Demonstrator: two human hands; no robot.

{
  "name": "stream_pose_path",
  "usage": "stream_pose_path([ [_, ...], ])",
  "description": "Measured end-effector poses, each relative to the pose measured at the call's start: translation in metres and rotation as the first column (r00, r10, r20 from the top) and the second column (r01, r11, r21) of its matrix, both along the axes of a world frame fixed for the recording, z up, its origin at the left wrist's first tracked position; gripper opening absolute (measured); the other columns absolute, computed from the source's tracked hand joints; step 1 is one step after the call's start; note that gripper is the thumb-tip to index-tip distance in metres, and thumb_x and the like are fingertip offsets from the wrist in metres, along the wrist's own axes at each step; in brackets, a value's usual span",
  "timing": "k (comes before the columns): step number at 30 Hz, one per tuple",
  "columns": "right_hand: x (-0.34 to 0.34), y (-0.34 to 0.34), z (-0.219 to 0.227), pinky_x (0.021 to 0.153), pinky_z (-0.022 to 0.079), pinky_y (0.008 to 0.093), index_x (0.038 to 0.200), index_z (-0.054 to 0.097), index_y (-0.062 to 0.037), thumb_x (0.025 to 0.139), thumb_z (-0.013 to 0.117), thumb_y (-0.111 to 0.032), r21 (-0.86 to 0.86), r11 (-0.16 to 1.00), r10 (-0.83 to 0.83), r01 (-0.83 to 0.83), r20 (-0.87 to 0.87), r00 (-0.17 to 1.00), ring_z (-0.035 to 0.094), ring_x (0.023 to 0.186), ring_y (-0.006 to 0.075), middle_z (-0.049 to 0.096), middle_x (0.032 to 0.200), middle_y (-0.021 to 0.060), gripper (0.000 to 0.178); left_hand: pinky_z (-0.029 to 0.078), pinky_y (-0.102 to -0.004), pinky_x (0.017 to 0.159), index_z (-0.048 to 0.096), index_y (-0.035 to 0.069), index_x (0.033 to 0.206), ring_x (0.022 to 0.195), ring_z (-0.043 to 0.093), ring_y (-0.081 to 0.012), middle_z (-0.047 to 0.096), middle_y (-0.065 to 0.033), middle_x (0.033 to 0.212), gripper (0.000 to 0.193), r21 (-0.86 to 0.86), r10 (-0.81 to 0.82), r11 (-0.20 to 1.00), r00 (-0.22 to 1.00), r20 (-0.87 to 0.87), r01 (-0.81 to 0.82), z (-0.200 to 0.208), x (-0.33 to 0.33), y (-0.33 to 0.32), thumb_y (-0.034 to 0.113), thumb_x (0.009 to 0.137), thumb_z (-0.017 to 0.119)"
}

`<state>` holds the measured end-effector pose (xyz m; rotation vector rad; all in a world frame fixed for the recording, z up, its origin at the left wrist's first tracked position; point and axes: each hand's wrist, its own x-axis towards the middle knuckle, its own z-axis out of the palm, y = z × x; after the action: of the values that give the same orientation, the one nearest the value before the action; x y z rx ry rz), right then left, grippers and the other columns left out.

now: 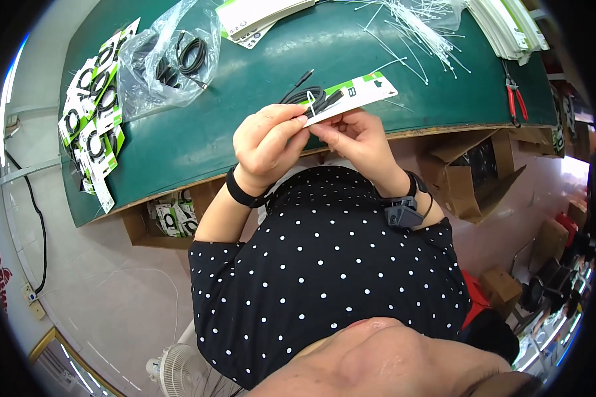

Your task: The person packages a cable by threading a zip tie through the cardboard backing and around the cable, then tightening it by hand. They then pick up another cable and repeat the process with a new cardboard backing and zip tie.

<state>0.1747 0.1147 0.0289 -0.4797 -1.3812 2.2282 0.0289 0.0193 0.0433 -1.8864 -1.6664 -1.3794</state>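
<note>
Over the near edge of the table I hold a white-and-green backing card, tilted, with a coiled black cable lying on it. A white cable tie loops around the coil. My left hand is closed on the card's left end, fingertips against the coil and the tie. From below, my right hand pinches at the card's lower edge; whether the tie's tail is between its fingers is hidden. One cable plug sticks up past the coil.
On the green table lie carded cables at left, a clear bag with black cables, stacked cards, loose white cable ties and red-handled cutters. Cardboard boxes stand below the edge. A white fan is at lower left.
</note>
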Motion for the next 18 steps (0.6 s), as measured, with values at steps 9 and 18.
stream_pose_path([
  [9, 0.022, 0.013, -0.013, 0.064, 0.043, 0.0194, 0.095, 0.063, 0.0017, 0.086, 0.067, -0.004, 0.222, 0.934, 0.274, -0.28, 0.06, 0.96, 0.055, 0.075, 0.0055, 0.062, 0.089, 0.003, 0.012, 0.052, -0.03, 0.056, 0.064, 0.0, 0.078, 0.068, 0.067, -0.0253, 0.067, -0.0123, 0.081, 0.022, 0.107, 0.012, 0.994, 1.0, -0.02, -0.009, -0.002, -0.007, 0.003, -0.005, 0.06, 0.075],
  [18, 0.01, 0.01, 0.004, 0.052, 0.039, 0.0167, 0.09, 0.064, 0.0007, 0.086, 0.069, -0.01, -0.076, 0.974, 0.222, -0.211, 0.19, 0.956, 0.054, 0.061, 0.0048, 0.063, 0.076, 0.003, 0.013, 0.055, -0.0303, 0.064, 0.063, 0.001, 0.08, 0.073, 0.068, -0.025, 0.069, -0.0142, 0.084, 0.024, 0.039, -0.006, 0.999, 1.0, -0.014, 0.007, 0.001, -0.002, -0.002, -0.005, 0.063, 0.078],
])
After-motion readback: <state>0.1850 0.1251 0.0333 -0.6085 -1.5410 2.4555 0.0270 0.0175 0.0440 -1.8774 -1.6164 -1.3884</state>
